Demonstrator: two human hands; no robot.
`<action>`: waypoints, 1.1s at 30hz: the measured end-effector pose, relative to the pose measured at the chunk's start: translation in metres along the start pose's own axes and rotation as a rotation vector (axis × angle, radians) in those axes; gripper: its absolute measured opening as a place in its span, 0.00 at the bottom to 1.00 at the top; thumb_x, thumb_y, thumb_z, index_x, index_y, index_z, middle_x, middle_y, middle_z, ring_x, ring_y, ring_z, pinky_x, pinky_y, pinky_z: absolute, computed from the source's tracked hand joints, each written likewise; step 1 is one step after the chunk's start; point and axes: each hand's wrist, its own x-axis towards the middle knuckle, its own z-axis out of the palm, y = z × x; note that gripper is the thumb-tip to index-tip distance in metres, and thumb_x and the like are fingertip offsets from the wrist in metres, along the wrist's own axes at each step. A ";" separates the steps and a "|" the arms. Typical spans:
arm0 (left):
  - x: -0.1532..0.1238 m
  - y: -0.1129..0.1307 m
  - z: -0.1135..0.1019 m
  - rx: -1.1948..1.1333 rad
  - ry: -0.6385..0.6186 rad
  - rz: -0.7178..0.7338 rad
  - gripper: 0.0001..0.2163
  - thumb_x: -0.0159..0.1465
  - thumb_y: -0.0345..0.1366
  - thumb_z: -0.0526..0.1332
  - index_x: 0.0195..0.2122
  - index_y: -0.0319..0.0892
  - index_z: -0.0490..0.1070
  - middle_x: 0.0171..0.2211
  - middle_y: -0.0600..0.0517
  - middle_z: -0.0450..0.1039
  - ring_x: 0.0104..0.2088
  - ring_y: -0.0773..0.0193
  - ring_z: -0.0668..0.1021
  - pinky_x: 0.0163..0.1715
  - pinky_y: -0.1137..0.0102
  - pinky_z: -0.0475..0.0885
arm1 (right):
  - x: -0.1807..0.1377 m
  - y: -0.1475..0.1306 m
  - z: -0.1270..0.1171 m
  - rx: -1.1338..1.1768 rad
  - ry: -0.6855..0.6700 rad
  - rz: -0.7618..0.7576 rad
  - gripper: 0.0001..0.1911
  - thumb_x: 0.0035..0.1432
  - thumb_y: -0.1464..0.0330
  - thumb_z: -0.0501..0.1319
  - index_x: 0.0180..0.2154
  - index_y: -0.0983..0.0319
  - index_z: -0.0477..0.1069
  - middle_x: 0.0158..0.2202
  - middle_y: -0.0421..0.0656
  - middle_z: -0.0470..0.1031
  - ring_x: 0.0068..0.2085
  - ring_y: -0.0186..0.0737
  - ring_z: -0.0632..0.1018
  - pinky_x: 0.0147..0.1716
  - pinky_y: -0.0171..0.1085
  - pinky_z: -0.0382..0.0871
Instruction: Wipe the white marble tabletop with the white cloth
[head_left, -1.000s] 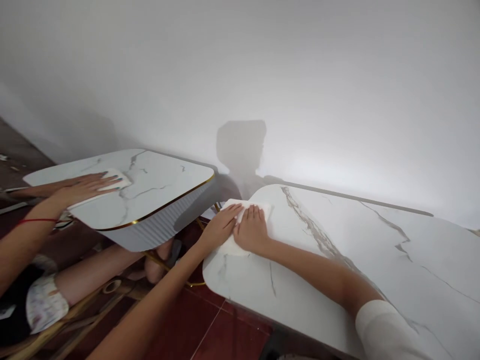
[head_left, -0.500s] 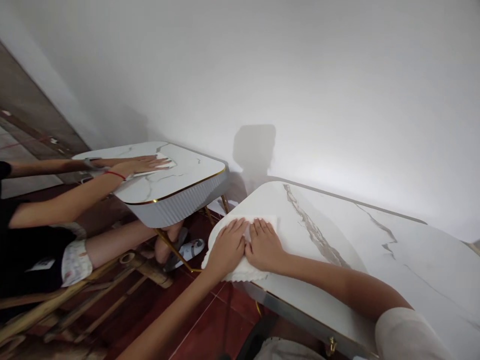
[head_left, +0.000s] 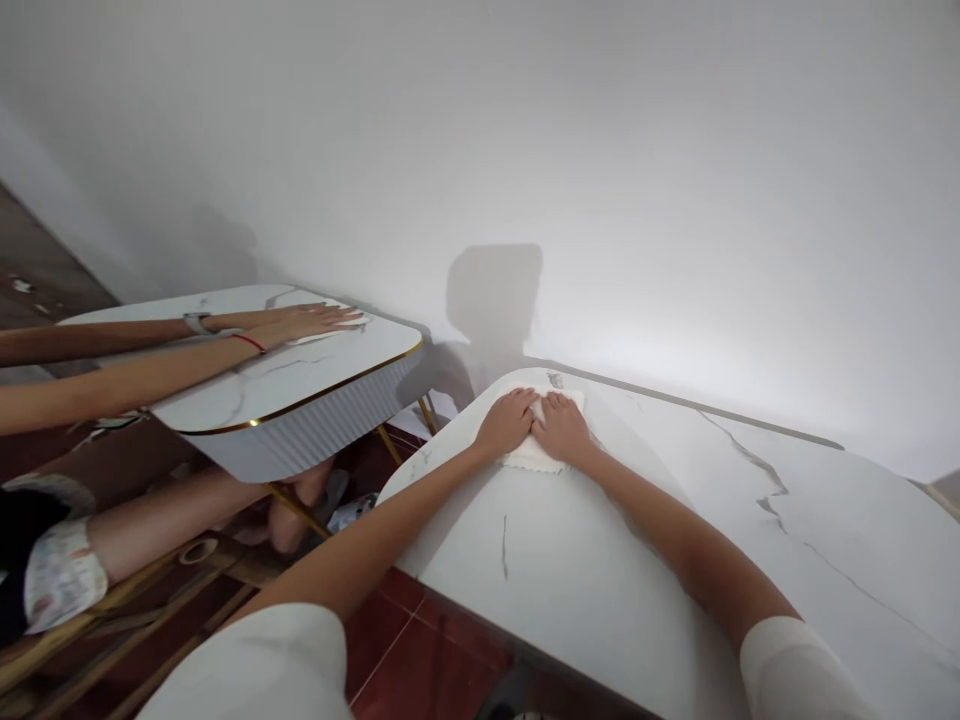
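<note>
A white cloth with a scalloped edge lies on the white marble-patterned tabletop, close to its far left corner. My left hand rests flat on the cloth's left part, fingers stretched forward. Beside it, my right hand presses flat on the right part, its thumb side against my left hand. Both arms reach out over the tabletop. Much of the cloth is hidden under the hands.
Left of me stands a second marble-patterned table with gold trim and a ribbed side. Another person's hands lie on a white cloth there. A bamboo seat is at lower left. The wall runs behind both tables.
My hands have pushed the cloth away from the tabletop's near left edge toward the far edge by the wall. The other person's arms reach further across their table.
</note>
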 end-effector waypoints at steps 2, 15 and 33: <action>0.020 -0.009 0.006 -0.025 0.003 0.002 0.19 0.61 0.27 0.46 0.50 0.39 0.69 0.53 0.47 0.70 0.56 0.59 0.68 0.58 0.63 0.61 | 0.017 0.011 0.007 -0.014 0.017 0.018 0.23 0.62 0.67 0.52 0.55 0.72 0.65 0.58 0.57 0.65 0.60 0.49 0.64 0.59 0.45 0.53; 0.112 -0.024 0.050 -0.129 0.005 0.056 0.18 0.61 0.30 0.49 0.49 0.39 0.71 0.50 0.47 0.73 0.51 0.59 0.72 0.55 0.66 0.64 | 0.069 0.074 0.018 -0.055 0.005 0.155 0.22 0.64 0.68 0.49 0.56 0.75 0.64 0.57 0.59 0.66 0.59 0.49 0.64 0.59 0.45 0.52; 0.032 0.014 0.019 -0.110 -0.155 0.257 0.21 0.65 0.32 0.44 0.57 0.38 0.65 0.59 0.47 0.64 0.61 0.60 0.63 0.62 0.61 0.57 | -0.026 0.002 -0.015 -0.103 -0.038 0.332 0.30 0.64 0.67 0.47 0.61 0.83 0.55 0.62 0.65 0.55 0.64 0.58 0.57 0.62 0.50 0.45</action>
